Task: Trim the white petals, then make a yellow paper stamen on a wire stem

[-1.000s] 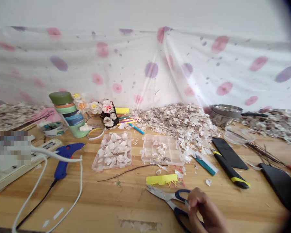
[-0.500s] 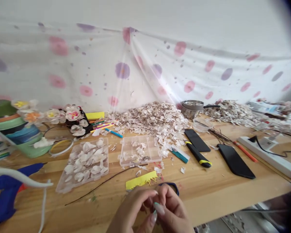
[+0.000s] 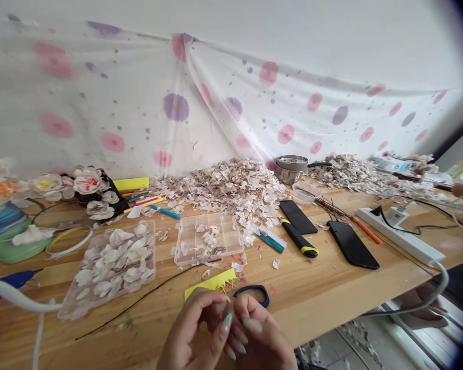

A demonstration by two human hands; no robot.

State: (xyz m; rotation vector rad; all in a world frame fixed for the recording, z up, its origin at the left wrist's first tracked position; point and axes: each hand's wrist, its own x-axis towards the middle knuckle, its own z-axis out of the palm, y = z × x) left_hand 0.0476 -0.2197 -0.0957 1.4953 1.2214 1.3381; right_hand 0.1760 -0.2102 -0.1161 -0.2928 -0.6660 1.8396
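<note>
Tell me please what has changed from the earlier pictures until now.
The view turned right, so the table things slid left and a white power strip came into view. One hand was beside the scissors' blue handle; now the left hand and right hand are together above it. The yellow paper strip and plastic box stayed put.

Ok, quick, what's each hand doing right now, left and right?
Left hand: raised, fingers curled toward the right hand; cannot tell if it holds anything.
Right hand: raised, fingers bent; cannot tell if it holds anything.
</note>
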